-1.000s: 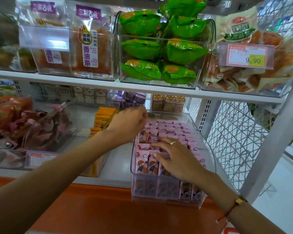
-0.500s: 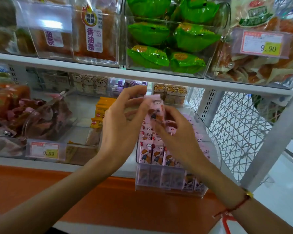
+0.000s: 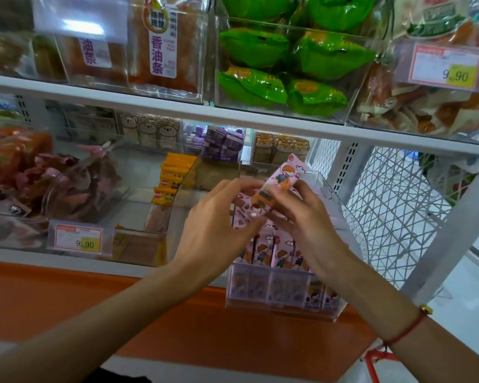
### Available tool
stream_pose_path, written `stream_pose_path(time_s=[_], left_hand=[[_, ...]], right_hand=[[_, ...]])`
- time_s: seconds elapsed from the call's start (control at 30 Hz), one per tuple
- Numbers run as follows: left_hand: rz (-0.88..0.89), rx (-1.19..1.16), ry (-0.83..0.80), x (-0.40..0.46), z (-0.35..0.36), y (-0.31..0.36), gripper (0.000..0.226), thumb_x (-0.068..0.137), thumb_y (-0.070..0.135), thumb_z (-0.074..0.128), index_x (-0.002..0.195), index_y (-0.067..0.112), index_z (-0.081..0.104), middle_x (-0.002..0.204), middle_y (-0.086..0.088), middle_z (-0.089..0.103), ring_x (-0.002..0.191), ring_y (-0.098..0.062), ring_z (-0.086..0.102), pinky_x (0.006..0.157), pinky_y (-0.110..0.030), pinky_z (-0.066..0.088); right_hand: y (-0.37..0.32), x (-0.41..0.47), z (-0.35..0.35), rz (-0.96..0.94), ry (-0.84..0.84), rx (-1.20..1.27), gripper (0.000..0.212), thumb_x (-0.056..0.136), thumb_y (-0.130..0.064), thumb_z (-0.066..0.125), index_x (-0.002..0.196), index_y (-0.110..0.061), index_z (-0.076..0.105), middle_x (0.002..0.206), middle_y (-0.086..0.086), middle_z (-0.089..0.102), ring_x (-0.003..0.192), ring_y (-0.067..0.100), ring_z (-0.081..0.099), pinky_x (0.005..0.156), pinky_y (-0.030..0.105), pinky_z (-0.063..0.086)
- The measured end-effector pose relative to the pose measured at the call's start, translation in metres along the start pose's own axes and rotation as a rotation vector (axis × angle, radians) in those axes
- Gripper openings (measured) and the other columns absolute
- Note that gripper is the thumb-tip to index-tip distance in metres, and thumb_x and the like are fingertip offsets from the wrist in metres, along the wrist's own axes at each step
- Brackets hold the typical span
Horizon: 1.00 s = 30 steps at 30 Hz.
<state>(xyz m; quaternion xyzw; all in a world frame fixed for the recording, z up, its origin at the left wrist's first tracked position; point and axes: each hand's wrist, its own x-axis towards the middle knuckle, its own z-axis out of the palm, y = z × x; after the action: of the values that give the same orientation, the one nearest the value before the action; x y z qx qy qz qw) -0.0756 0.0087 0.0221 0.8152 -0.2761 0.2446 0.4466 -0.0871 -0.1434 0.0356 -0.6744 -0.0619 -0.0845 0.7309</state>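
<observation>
Left grip (image 3: 213,230) and right grip (image 3: 307,225) pinch a glossy pink oblong packet (image 3: 284,178); clear plastic bin (image 3: 282,309) below.

Bright, even store light, washed out white at right behind wire rack (image 3: 393,217). Glare patch on upper-left tag holder (image 3: 80,23). Slight motion smear on pink packet (image 3: 285,178). Wide lens bows shelf edge (image 3: 150,103); corners soft. Shadows faint.

A pink snack packet (image 3: 286,176) printed with a cartoon child is held tilted, top end up and to the right, just above the clear bin (image 3: 277,288) where matching packets (image 3: 280,252) stand upright in rows.
</observation>
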Motion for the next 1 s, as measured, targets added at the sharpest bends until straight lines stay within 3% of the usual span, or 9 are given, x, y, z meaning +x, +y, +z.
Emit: stream_pose_path(time_s=[0.07,0.17,0.27,0.5,0.6,0.7,0.83,0.93,1.0], left_hand=[[-0.023,-0.026,-0.006,0.001,0.000,-0.001,0.041,0.085,0.035,0.068,0.122,0.039,0.051,0.105,0.027,0.056,0.098,0.005,0.056,0.081,-0.022,0.052],[-0.046,-0.066,-0.045,0.002,0.000,-0.003,0.036,0.090,0.029,0.062,0.123,0.037,0.052,0.109,0.029,0.057,0.106,0.006,0.055,0.090,-0.018,0.048],[0.002,-0.042,-0.041,0.002,0.000,-0.002,0.041,0.089,0.023,0.063,0.126,0.037,0.053,0.122,0.026,0.052,0.114,0.008,0.048,0.092,-0.005,0.036],[-0.049,-0.173,-0.039,0.003,-0.002,0.006,0.038,0.074,0.050,0.068,0.109,0.052,0.051,0.104,0.031,0.062,0.096,0.008,0.060,0.080,-0.015,0.052],[-0.147,-0.340,-0.101,0.007,-0.005,0.005,0.034,0.080,0.042,0.064,0.113,0.039,0.059,0.103,0.023,0.068,0.094,0.003,0.065,0.075,-0.017,0.055],[-0.288,-0.507,-0.221,0.009,-0.006,0.003,0.014,0.089,0.030,0.058,0.102,0.036,0.063,0.088,0.014,0.073,0.083,-0.003,0.069,0.066,-0.015,0.055],[-0.420,-0.577,-0.295,0.009,-0.006,-0.001,0.009,0.089,0.034,0.058,0.091,0.036,0.066,0.085,0.013,0.074,0.079,-0.003,0.070,0.063,-0.016,0.055],[-0.357,-0.508,-0.245,0.010,-0.007,-0.001,0.024,0.088,0.027,0.062,0.111,0.028,0.065,0.095,0.010,0.074,0.085,-0.004,0.070,0.065,-0.015,0.055],[-0.229,-0.368,-0.195,0.009,-0.008,0.001,0.042,0.088,0.022,0.062,0.129,0.024,0.055,0.115,0.009,0.068,0.100,-0.005,0.066,0.079,-0.022,0.056]], right_hand=[[-0.003,0.001,-0.001,0.019,-0.048,0.106,0.018,0.092,-0.021,0.052,0.108,-0.019,0.058,0.098,-0.003,0.069,0.096,0.011,0.064,0.088,0.029,0.050],[-0.002,0.001,-0.008,0.013,-0.002,0.106,0.017,0.094,-0.015,0.051,0.107,-0.020,0.062,0.097,-0.001,0.069,0.095,0.014,0.066,0.085,0.031,0.051],[0.001,-0.001,-0.010,-0.024,0.073,-0.009,0.042,0.081,-0.024,0.065,0.122,-0.017,0.056,0.110,0.004,0.069,0.098,0.014,0.068,0.084,0.031,0.055],[-0.003,-0.004,-0.011,-0.120,0.100,-0.128,0.055,0.063,-0.034,0.075,0.113,-0.019,0.058,0.107,-0.004,0.070,0.096,0.012,0.068,0.079,0.032,0.058],[-0.011,-0.003,-0.012,-0.070,0.045,-0.111,0.048,0.069,-0.037,0.070,0.113,-0.021,0.060,0.104,-0.002,0.072,0.090,0.012,0.070,0.072,0.028,0.056],[-0.012,-0.001,-0.016,-0.017,0.077,-0.147,0.033,0.080,-0.034,0.068,0.109,-0.018,0.065,0.093,-0.001,0.074,0.079,0.011,0.070,0.068,0.026,0.052],[-0.007,0.001,-0.016,0.075,0.053,-0.129,0.030,0.085,-0.029,0.066,0.112,-0.016,0.065,0.086,-0.001,0.074,0.073,0.010,0.070,0.066,0.023,0.053],[-0.008,0.001,-0.015,0.051,-0.008,-0.137,0.030,0.091,-0.025,0.059,0.120,-0.031,0.057,0.096,-0.003,0.074,0.088,0.012,0.069,0.079,0.030,0.053],[-0.009,0.000,-0.015,0.009,-0.044,-0.119,0.036,0.092,-0.018,0.058,0.122,-0.037,0.053,0.108,0.001,0.070,0.101,0.018,0.066,0.091,0.039,0.051]])
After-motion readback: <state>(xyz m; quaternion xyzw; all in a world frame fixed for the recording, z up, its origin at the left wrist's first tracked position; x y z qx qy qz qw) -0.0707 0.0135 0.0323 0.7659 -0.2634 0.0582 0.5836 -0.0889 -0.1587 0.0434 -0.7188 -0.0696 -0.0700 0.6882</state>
